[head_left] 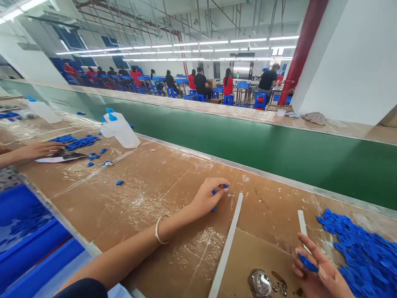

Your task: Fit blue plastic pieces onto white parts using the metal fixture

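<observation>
Brown tabletop [145, 169]; left hand [206, 194], right hand [322, 269] pinch blue pieces [307, 263] — blue bin [18, 196] holds more.

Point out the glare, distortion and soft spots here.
Head view: the ceiling lights burn white; head view: shine breaks up the table and glints off the clear blob; head view: the red pipe leans, likely from camera tilt or a wide lens; head view: distant workers look softer than the left hand.

The scuffed brown desk [155, 171] bears a heap of blue pieces [366, 252] at right, two pale strips [229, 240], and translucent bottles [124, 131] with blue caps [111, 115]
</observation>
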